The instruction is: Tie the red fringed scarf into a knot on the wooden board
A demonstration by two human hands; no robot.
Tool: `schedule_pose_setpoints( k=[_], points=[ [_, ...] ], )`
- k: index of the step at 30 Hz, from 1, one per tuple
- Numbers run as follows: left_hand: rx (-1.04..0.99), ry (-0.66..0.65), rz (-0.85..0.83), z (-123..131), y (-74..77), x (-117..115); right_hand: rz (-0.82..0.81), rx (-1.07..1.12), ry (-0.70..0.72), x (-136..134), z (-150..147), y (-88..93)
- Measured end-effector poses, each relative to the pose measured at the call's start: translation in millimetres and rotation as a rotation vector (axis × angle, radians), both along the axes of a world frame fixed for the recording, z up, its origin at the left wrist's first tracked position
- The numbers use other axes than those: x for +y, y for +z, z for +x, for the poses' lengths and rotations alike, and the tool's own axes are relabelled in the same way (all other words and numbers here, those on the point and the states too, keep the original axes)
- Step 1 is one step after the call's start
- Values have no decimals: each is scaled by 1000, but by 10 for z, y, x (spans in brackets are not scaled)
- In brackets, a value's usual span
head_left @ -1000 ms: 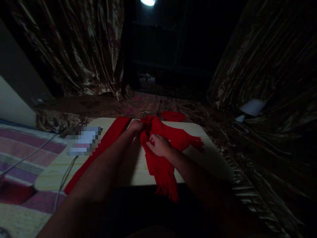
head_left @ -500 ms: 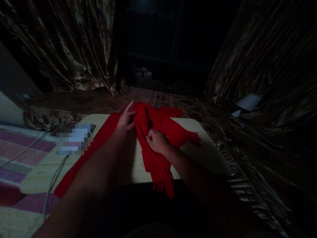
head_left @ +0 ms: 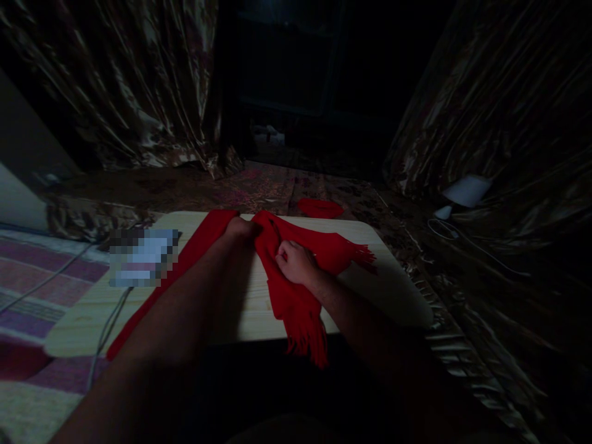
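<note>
A red fringed scarf [head_left: 296, 296] lies across a pale wooden board [head_left: 388, 290], one fringed end hanging over the near edge and another pointing right. Its long plain part runs down the left side beneath my left forearm. My left hand [head_left: 241, 228] is low at the far part of the scarf, its fingers hidden in shadow. On the middle of the scarf rests my right hand [head_left: 296, 262], fingers curled closed on the red cloth.
At the left of the board lies a blurred, pixelated flat object [head_left: 143, 258] with a grey cable [head_left: 108, 324]. Another red piece [head_left: 320, 208] is beyond the far edge. A white lamp [head_left: 467, 190] stands at right; patterned curtains [head_left: 157, 92] hang behind.
My left hand has gone down from its raised, spread-finger pose, and the scarf's far part has dropped flatter. My right hand has stayed nearly in place.
</note>
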State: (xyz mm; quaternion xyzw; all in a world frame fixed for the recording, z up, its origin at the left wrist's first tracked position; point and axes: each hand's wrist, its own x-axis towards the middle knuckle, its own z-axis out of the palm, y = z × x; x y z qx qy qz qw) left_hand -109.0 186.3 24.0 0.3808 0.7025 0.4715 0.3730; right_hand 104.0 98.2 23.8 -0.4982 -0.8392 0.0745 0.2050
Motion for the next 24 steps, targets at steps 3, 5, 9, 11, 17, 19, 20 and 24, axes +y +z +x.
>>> schedule_pose_setpoints(
  k=[3, 5, 9, 11, 17, 19, 20, 24],
  points=[
    [-135, -15, 20, 56, 57, -85, -16, 15, 35, 6, 11, -4],
    [-250, -10, 77, 96, 83, -133, -10, 18, 50, 4, 23, -3],
    [-601, 1, 285, 139, 82, -192, 83, 27, 10, -19, 47, 8],
    [-712, -31, 341, 134, 67, -205, 123, 18, -5, -30, 54, 10],
    [-756, -110, 268, 81, 99, -207, 105, -46, 20, -19, 48, -4],
    [-778, -120, 305, 73, 131, -193, 92, -49, 18, -14, 43, -5],
    [-767, -117, 339, 72, 141, -181, 84, -49, 18, -13, 42, -3],
    [-318, -46, 280, 70, 123, -104, 43, -61, 15, -18, 37, 14]
  ],
)
